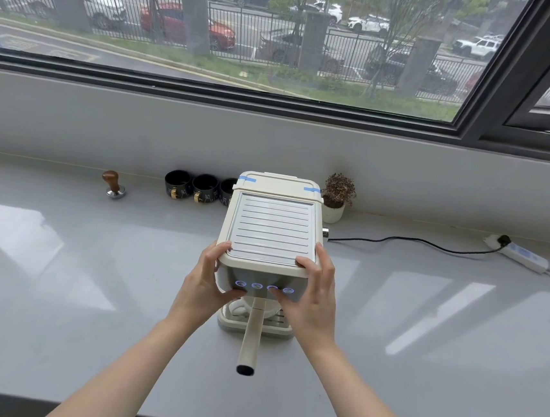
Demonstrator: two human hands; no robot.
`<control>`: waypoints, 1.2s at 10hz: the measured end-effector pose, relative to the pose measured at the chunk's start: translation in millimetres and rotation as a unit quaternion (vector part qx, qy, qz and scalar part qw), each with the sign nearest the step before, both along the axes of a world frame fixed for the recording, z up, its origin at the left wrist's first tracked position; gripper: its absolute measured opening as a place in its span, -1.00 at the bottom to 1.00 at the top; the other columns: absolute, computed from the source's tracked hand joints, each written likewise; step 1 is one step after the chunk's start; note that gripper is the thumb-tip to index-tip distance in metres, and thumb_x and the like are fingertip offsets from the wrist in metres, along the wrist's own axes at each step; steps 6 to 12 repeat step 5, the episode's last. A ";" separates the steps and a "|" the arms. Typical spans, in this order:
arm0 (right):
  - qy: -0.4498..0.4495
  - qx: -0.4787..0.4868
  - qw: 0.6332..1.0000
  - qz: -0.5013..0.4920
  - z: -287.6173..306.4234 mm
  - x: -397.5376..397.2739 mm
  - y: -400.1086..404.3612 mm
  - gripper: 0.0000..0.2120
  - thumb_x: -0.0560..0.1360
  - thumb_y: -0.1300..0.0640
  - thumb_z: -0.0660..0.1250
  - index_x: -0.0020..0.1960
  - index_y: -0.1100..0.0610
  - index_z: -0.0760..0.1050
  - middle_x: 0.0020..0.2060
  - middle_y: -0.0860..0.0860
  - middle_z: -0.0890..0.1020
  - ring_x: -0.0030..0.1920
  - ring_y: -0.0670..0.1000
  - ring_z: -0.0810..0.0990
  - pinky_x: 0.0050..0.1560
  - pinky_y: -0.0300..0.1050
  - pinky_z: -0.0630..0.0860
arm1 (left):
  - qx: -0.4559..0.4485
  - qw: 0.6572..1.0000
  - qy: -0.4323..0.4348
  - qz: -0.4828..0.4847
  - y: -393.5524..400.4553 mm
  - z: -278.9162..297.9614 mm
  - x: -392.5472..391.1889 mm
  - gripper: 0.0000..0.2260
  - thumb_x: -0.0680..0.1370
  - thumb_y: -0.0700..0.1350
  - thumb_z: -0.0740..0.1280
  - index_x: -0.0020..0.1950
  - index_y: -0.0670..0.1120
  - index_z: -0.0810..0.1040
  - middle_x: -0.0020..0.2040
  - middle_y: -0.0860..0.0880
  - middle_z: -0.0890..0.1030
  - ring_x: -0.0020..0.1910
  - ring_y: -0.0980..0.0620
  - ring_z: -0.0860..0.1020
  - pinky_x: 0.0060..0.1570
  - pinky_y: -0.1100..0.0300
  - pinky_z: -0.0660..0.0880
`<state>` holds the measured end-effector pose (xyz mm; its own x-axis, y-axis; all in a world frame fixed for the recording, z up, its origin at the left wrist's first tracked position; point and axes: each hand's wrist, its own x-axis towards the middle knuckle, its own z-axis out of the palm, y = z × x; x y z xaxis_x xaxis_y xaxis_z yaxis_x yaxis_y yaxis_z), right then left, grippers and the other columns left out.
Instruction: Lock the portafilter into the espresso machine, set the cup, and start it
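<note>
1. Head view: the cream espresso machine (270, 238) is sitting on the grey counter (59, 271), toward its back edge near the middle, with four lit buttons (264, 287) glowing along its front face.
2. The left hand (207, 282) is gripping the machine's front left corner, fingers curled over the top edge and thumb reaching under the leftmost button.
3. The right hand (312, 296) is clasping the front right corner, fingers lying close together on the top and thumb pressing toward the third button; whether it is actually touching is hard to tell.
4. The portafilter (250, 337) is sitting in place under the machine's head, its handle pointing straight at the counter's front edge; its basket is hidden.
5. The white cup (240, 307) is resting on the drip tray (285, 328), mostly covered by the machine's overhang and both hands.
6. Along the back edge, a tamper (113, 185) is standing left, three dark cups (201, 188) are lining up beside the machine, the third partly hidden.
</note>
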<state>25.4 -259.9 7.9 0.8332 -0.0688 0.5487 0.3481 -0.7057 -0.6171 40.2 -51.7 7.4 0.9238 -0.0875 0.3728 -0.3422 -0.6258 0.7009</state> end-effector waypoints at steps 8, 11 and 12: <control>-0.009 0.024 1.000 -0.006 32.7 -4.6 -5.3 -0.56 0.38 0.00 0.46 0.18 0.03 0.38 0.34 0.04 0.39 0.33 0.04 0.38 0.23 -0.06 0.43 | -0.014 1.000 0.007 -0.010 0.8 0.6 -0.5 -0.15 0.24 -0.12 0.59 0.30 0.20 0.11 0.40 0.00 0.36 0.03 -0.01 0.53 -0.01 0.12 0.56; -0.009 0.024 1.000 -0.006 32.7 -4.6 -5.3 -0.56 0.38 0.00 0.46 0.18 0.03 0.38 0.34 0.04 0.39 0.33 0.04 0.38 0.23 -0.06 0.43 | -0.014 1.000 0.007 -0.010 0.8 0.6 -0.5 -0.15 0.24 -0.12 0.59 0.30 0.20 0.11 0.40 0.00 0.36 0.03 -0.01 0.53 -0.01 0.12 0.56; -0.009 0.024 1.000 -0.006 32.7 -4.6 -5.3 -0.56 0.38 0.00 0.46 0.18 0.03 0.38 0.34 0.04 0.39 0.33 0.04 0.38 0.23 -0.06 0.43 | -0.014 1.000 0.007 -0.010 0.8 0.6 -0.5 -0.15 0.24 -0.12 0.59 0.30 0.20 0.11 0.40 0.00 0.36 0.03 -0.01 0.53 -0.01 0.12 0.56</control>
